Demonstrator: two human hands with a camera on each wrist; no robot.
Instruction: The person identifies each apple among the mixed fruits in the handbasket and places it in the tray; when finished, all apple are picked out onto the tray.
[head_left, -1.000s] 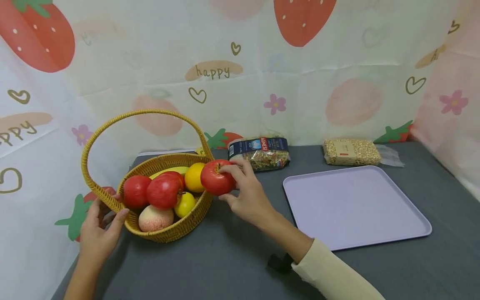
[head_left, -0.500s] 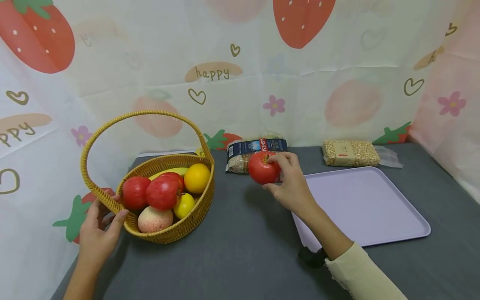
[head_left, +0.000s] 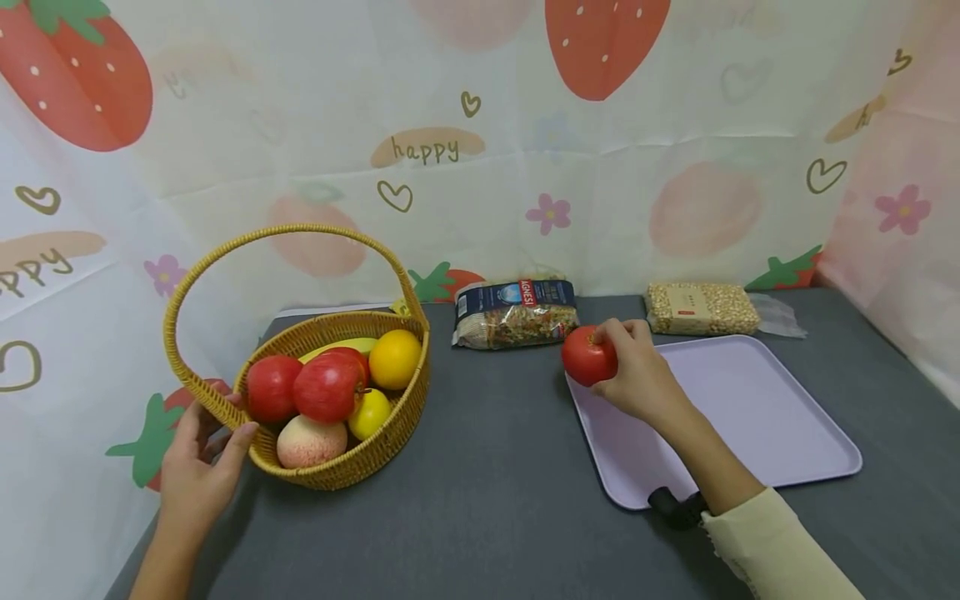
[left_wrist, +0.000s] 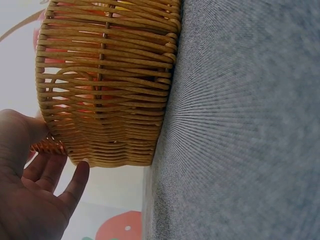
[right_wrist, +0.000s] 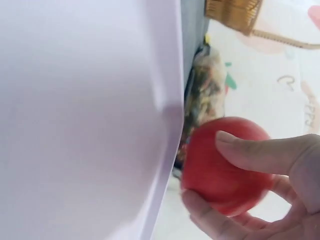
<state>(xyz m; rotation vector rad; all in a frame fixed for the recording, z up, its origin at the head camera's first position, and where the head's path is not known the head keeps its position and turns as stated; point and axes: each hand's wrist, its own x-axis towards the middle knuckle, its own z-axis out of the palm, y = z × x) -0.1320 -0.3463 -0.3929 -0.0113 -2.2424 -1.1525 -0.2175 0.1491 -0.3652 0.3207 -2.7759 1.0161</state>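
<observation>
My right hand (head_left: pixel 645 379) grips a red apple (head_left: pixel 588 356) between thumb and fingers, above the far left corner of the lilac tray (head_left: pixel 750 408). In the right wrist view the apple (right_wrist: pixel 225 170) hangs clear of the tray's rim (right_wrist: pixel 172 125). At the left, my left hand (head_left: pixel 202 458) holds the wicker basket (head_left: pixel 375 462) where its tall handle meets the rim. Inside the basket lie red apples (head_left: pixel 328 387), a pinkish peach (head_left: pixel 311 442), a small yellow fruit (head_left: pixel 370 414), an orange (head_left: pixel 395 359) and a partly hidden banana (head_left: pixel 360 343). The left wrist view shows fingers (left_wrist: pixel 75 187) against the woven side.
A dark-labelled clear bag (head_left: pixel 517 314) of mixed dry food lies at the back, just beyond the apple. Behind the tray is a clear pack of pale grains (head_left: pixel 701 308). A patterned cloth (head_left: pixel 600 183) hangs behind the grey table (head_left: pixel 480 500).
My right hand has carried the apple rightward from the basket's right rim to the tray's far left corner. The left hand has stayed on the basket.
</observation>
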